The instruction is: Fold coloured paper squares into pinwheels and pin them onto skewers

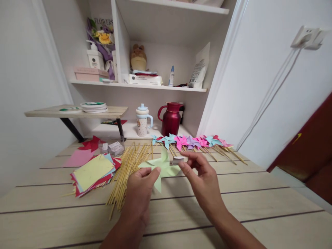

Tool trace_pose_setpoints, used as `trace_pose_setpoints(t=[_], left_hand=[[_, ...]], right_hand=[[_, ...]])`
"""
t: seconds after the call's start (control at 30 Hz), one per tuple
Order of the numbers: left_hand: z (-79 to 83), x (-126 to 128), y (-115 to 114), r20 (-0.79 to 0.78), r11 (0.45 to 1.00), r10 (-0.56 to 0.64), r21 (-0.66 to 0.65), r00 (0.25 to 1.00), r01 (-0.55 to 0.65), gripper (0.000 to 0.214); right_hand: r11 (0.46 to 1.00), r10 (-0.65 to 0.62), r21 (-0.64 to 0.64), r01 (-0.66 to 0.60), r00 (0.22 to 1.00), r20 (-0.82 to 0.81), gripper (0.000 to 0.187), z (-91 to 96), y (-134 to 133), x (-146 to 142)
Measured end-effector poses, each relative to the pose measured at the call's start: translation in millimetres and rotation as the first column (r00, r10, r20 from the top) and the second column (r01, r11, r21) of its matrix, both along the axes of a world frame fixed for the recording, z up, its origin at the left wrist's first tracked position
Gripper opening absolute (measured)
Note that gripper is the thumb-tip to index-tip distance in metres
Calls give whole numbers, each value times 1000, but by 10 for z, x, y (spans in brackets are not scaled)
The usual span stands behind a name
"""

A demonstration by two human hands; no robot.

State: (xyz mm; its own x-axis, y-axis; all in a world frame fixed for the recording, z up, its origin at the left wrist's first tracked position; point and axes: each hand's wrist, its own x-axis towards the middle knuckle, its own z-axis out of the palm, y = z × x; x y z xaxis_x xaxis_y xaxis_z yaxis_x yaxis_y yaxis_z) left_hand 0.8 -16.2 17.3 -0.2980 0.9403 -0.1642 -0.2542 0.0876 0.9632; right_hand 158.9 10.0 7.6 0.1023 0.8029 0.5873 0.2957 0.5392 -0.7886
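My left hand pinches a light green paper pinwheel and holds it just above the wooden table. To its right, my right hand has its fingers curled beside the pinwheel's right edge, close to a small white thing on the table; whether the fingers grip anything I cannot make out. A loose pile of thin bamboo sticks lies left of the pinwheel. Further left sits a stack of coloured paper squares.
A row of finished pinwheels on sticks lies along the back of the table. Behind it stand a red jug and a white cup with a blue lid. A small clear box and red and pink paper lie at the back left. Shelves rise behind.
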Motion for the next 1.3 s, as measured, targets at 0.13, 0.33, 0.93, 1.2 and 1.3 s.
trace_pose_setpoints(t=[0.13,0.33,0.93,1.2,1.3], left_hand=[[34,9,7,-121,1000,17,21,993,-15,18],[8,64,24,-290,998,17,65,957,2,12],[-50,94,18,-460,966,15,237,888,106,24],[-49,114,13,-284,971,43,239,958,27,33],[-71,135,19,-246,970,79,244,966,-18,58]], right_hand=[[990,105,-88,-106,994,-17,47,13,64,58],[929,293,-229,-292,956,-30,29,21,64,16],[901,284,-317,-296,955,-84,15,9,44,9],[775,258,-355,-522,775,-577,18,-29,45,-78],[772,234,-305,-558,696,-679,20,-7,53,-78]])
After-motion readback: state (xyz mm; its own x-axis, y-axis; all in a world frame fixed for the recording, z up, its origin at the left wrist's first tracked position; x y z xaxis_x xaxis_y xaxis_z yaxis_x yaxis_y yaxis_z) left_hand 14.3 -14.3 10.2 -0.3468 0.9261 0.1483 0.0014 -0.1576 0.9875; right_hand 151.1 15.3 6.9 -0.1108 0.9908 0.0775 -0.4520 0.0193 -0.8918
